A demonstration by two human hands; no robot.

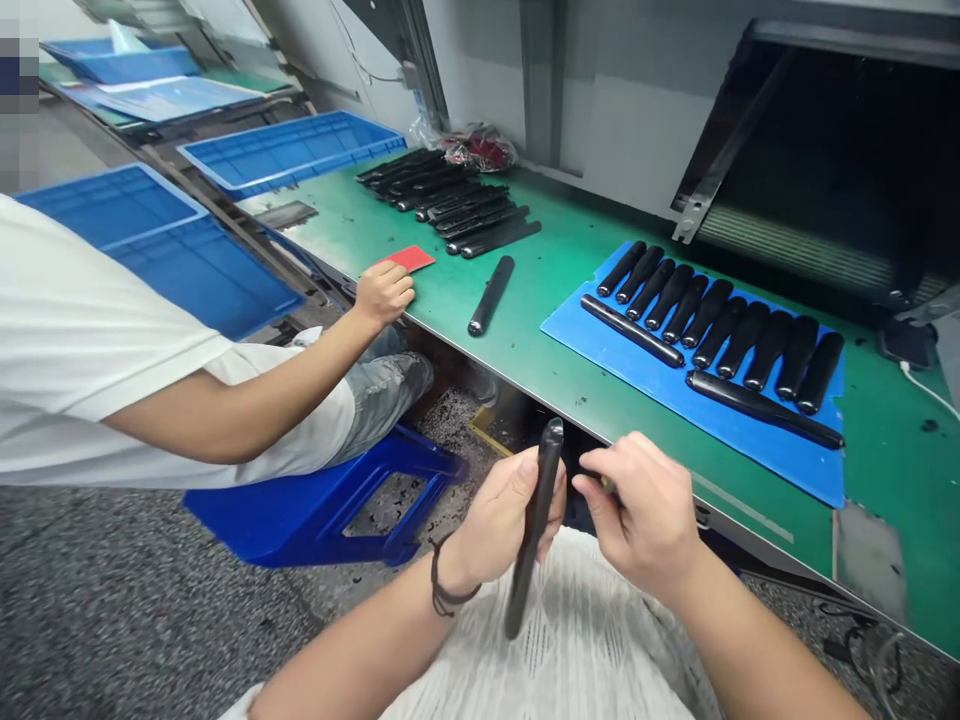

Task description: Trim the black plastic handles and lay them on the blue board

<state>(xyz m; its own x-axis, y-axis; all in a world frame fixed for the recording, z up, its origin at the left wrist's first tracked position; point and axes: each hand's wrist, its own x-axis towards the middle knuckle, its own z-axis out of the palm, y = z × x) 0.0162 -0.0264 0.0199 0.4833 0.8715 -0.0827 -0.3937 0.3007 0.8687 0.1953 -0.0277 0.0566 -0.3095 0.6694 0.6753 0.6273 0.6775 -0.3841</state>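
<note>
My left hand (495, 525) is wrapped round a long black handle-shaped piece (535, 530), held nearly upright above my lap with its shiny rounded end at the top. Just to the right is my right hand (651, 515), its thumb and fingers pinched together, apart from the piece. A small yellowish bit shows between those fingers, too hidden to name. On the green bench, a blue sheet (577, 330) carries a row of similar black pieces (724, 325), with two more lying across in front of the row.
To the left, a seated co-worker's hand (384, 293) rests by a red card (412, 258) at the bench edge. One loose black piece (491, 297) lies mid-bench, and a pile of them (442, 195) lies behind. Blue crates (292, 150) and a blue stool (322, 500) stand leftward.
</note>
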